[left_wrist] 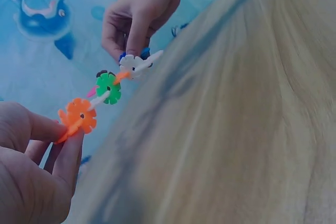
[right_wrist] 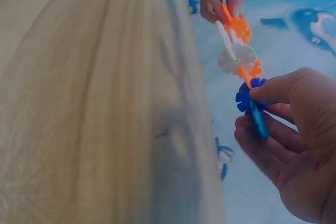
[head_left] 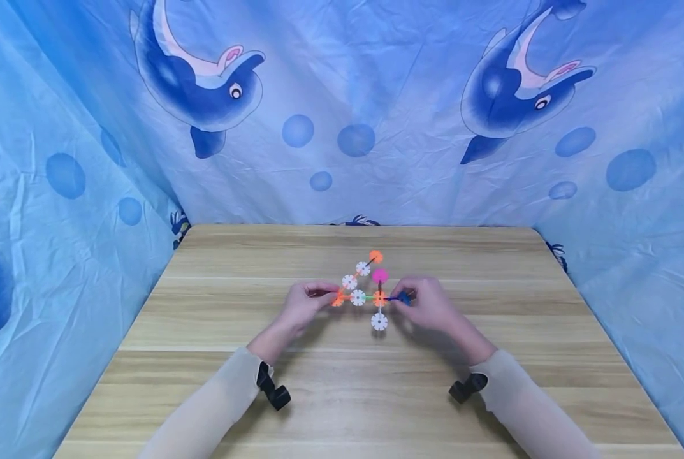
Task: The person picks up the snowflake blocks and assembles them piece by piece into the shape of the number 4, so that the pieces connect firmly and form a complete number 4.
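Interlocking plastic snowflake discs are joined into a branched chain between my two hands, held over the table. My left hand (head_left: 306, 307) pinches the orange disc (left_wrist: 81, 115) at the chain's left end. At the other end, my right hand (head_left: 430, 305) holds a dark blue disc (right_wrist: 244, 97) between thumb and fingers, with a lighter blue disc (right_wrist: 258, 121) slotted to it. From the left end a slanting row of white discs leads to another orange disc (head_left: 375, 256). A pink disc (head_left: 379, 275) and a white disc (head_left: 378, 321) branch off near the right end.
The wooden table (head_left: 342, 395) carries the shadows of both arms. A blue curtain (head_left: 342, 76) printed with dolphins hangs behind it and along both sides. Black cameras (head_left: 278, 396) are strapped to both wrists.
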{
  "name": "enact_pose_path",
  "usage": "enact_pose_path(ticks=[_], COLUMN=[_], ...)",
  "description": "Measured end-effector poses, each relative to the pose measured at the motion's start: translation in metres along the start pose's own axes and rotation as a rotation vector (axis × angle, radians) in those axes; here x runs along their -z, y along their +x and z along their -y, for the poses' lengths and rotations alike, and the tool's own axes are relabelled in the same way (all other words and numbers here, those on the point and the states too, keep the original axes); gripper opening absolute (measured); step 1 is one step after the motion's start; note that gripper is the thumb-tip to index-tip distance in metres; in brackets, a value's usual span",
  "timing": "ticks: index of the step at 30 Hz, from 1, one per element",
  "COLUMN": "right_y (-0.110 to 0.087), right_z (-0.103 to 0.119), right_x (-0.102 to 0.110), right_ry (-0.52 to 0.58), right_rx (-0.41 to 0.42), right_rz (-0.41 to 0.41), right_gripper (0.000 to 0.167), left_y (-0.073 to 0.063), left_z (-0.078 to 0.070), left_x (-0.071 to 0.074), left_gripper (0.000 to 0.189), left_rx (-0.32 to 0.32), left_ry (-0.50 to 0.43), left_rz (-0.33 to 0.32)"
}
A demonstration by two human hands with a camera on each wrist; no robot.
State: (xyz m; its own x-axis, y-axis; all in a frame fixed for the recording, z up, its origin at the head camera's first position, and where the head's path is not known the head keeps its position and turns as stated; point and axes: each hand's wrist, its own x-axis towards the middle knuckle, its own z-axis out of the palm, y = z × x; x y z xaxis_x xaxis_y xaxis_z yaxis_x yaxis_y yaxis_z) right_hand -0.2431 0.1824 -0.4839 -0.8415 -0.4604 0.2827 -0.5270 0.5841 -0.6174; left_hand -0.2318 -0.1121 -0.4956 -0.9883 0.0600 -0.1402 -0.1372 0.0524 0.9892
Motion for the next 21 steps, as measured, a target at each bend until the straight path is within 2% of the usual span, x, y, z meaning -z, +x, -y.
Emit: enact_pose_path(ticks=[5,11,17,21], right_y=[0.006,0.011,0.013,0.014], right_z=[-0.009,-0.017,-0.019,-0.02], right_x=[-0.008,-0.015,-0.017,-0.017], right_ry=[-0.067,-0.115,-0.106,-0.115], right_rx=[-0.063,-0.043,-0.073,-0.109], right_rz=[0.027,-0.014,-0.026,-0.013], right_gripper=[0.007,0.006,0.006,0.007], left_y=[0.01,0.016,0.019,0.019], left_z=[0.012,0.017,0.016,0.015], left_x=[-0.002,-0.004,-0.005,-0.007], left_gripper=[0.024,0.025,0.022,0.017], left_rx=[0.067,0.082,0.069,0.019], left_ry=[-0.05,-0.054,0.039,0.175], left_rz=[-0.001,-0.016,-0.051,-0.077])
